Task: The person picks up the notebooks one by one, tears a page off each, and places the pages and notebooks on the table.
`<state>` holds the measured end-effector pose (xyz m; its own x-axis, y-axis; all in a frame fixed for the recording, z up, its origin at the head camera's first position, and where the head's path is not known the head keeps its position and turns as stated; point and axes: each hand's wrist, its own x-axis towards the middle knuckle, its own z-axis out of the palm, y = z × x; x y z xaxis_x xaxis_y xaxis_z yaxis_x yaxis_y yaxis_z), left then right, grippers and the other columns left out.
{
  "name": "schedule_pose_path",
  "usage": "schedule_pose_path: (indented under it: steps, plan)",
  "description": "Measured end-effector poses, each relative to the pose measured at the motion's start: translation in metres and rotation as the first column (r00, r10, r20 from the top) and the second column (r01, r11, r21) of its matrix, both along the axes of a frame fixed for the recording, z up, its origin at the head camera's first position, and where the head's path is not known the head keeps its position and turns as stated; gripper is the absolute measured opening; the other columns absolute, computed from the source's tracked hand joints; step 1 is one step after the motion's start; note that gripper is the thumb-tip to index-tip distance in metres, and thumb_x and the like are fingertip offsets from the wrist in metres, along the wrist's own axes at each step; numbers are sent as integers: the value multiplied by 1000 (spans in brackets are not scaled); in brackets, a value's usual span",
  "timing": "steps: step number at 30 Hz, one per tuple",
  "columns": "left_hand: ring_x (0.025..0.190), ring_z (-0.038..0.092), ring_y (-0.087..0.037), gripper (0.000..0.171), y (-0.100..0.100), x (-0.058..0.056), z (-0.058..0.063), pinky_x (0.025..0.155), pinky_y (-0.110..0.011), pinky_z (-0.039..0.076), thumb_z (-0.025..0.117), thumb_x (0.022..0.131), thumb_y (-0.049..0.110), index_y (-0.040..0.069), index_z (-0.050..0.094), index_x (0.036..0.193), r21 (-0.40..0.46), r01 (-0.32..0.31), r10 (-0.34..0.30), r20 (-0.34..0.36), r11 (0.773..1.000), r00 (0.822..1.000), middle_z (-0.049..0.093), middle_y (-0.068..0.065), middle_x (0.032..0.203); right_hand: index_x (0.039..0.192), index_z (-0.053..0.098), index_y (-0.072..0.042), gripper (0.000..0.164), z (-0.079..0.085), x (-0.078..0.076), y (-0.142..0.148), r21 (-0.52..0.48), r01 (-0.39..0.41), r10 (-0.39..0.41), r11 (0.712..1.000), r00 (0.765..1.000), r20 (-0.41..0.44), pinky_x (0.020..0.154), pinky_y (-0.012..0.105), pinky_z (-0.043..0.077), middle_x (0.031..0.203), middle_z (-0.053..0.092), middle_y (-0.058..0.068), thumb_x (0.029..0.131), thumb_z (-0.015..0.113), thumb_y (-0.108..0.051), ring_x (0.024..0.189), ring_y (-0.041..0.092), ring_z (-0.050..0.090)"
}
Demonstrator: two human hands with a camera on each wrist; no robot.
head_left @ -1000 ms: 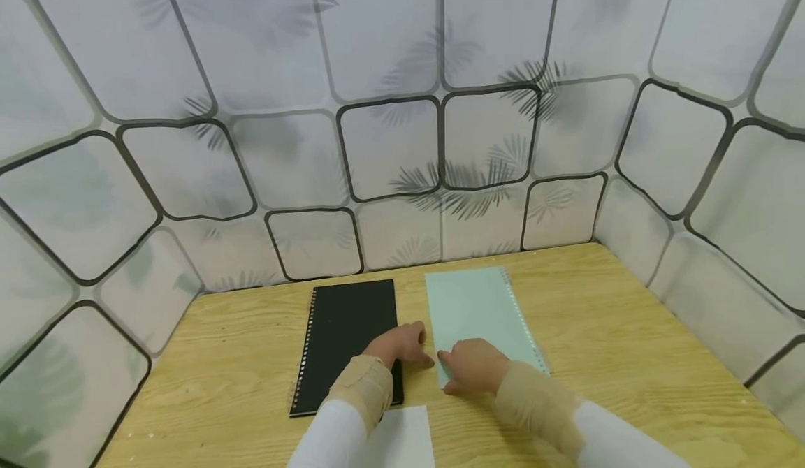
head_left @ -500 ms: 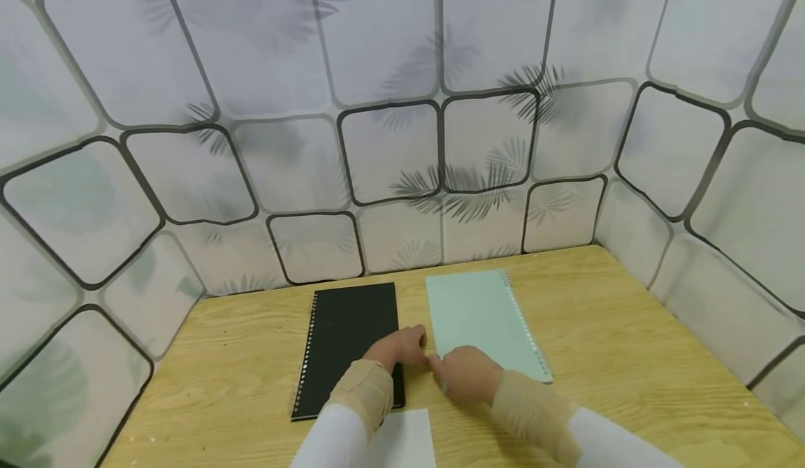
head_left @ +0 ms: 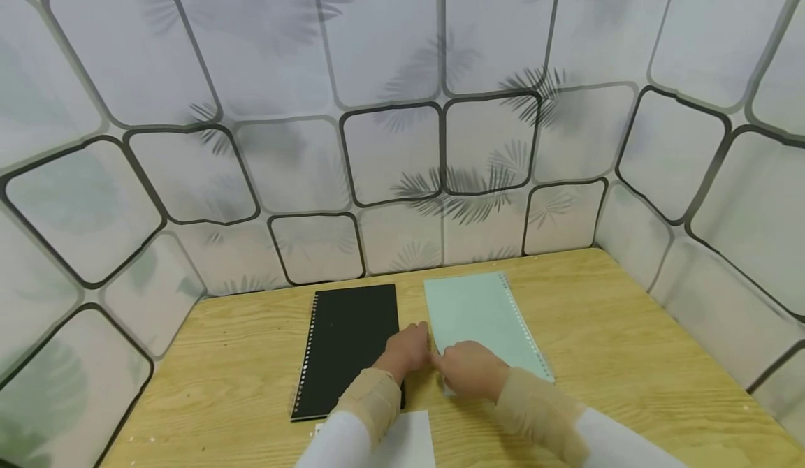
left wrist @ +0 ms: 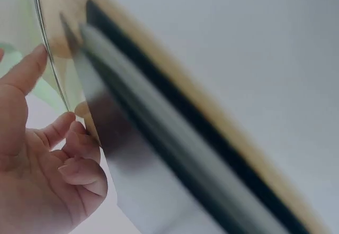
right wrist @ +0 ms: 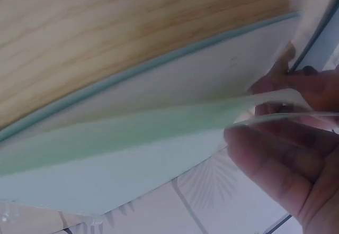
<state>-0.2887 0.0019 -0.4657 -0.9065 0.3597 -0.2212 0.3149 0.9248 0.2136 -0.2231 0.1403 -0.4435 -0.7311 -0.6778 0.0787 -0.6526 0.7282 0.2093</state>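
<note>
A mint-green spiral notebook (head_left: 481,314) lies on the table with its coil on the right. At its near left corner my right hand (head_left: 472,369) pinches a thin cover; in the right wrist view this mint cover (right wrist: 132,136) bows up from the pale surface beneath. My left hand (head_left: 409,348) meets the right one at that corner, reaching over the edge of a black spiral notebook (head_left: 355,335). In the left wrist view, fingertips of the left hand (left wrist: 47,160) touch a thin sheet edge; what lies between them is hard to make out.
A white paper sheet (head_left: 409,440) lies at the table's front, partly under the left sleeve (head_left: 339,440). The wooden table (head_left: 629,356) ends at a patterned curtain (head_left: 402,154) on the back and sides.
Both hands have come together at the mint notebook's near left corner. The left hand has shifted slightly right; the right hand has moved slightly left, then a little back.
</note>
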Motion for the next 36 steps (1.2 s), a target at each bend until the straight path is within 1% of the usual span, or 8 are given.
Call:
schedule_pose_path:
  steps: [7, 10, 13, 19, 24, 27, 33, 36]
  plan:
    - [94, 55, -24, 51, 2, 4, 5, 70, -38, 49, 67, 83, 38, 8, 48, 120, 35, 19, -17, -59, 999, 998, 50, -11, 115, 90, 61, -15, 4, 12, 0, 5, -12, 5, -5, 1000, 1000, 6, 50, 24, 45, 63, 59, 0, 86, 61, -16, 51, 10, 52]
    - [100, 49, -23, 56, 1, 4, 5, 72, -38, 48, 70, 78, 43, 8, 52, 117, 43, 43, -39, -106, 998, 994, 48, -9, 115, 82, 65, -14, 4, 19, 2, 9, -6, 18, -18, 1000, 1000, 1, 49, 24, 45, 63, 59, 0, 85, 62, -16, 51, 10, 52]
    - [105, 48, -23, 59, 2, 4, 4, 78, -39, 48, 71, 75, 48, 10, 55, 118, 4, 67, -66, -141, 998, 988, 49, -6, 118, 70, 64, -10, 14, 28, 3, 14, -14, 42, -42, 999, 999, -1, 47, 25, 44, 62, 57, 0, 83, 62, -14, 49, 9, 48]
    - [133, 37, -24, 55, 4, 3, 8, 101, -50, 38, 63, 84, 43, 26, 47, 134, -75, 167, -174, -89, 983, 981, 39, 0, 145, 61, 55, -10, 18, 48, 3, 29, -142, 62, -74, 988, 994, -78, 43, 25, 36, 57, 49, -1, 78, 61, -12, 45, 8, 38]
    - [140, 30, -21, 46, 6, 4, 10, 109, -54, 27, 59, 88, 33, 24, 49, 132, -42, 203, -202, 21, 978, 979, 35, 2, 149, 67, 57, -11, 15, 58, 5, 49, -168, 44, -88, 985, 961, -263, 41, 23, 33, 60, 52, -1, 76, 67, -5, 45, 8, 41]
    - [140, 29, -24, 49, 7, 7, 8, 110, -55, 25, 59, 87, 35, 20, 49, 133, -5, 195, -195, 32, 981, 980, 34, 1, 149, 70, 59, -11, 14, 63, 9, 66, -218, 46, -118, 975, 937, -330, 40, 21, 33, 63, 56, -2, 74, 69, -2, 46, 6, 43]
    - [141, 24, -28, 78, 10, 13, 4, 112, -56, 21, 64, 76, 59, 14, 43, 136, 12, 193, -193, 18, 981, 981, 30, -3, 151, 88, 68, -8, 21, 75, 20, 109, -359, 64, -219, 931, 885, -411, 39, 18, 31, 74, 67, 3, 70, 69, 1, 43, 4, 40]
    - [143, 20, -27, 88, 11, 15, 6, 111, -59, 19, 69, 71, 59, 12, 39, 138, 14, 189, -190, 25, 982, 982, 29, -5, 151, 93, 69, -6, 23, 81, 28, 137, -404, 118, -292, 907, 869, -400, 40, 24, 38, 79, 70, 7, 70, 70, -3, 47, 10, 52]
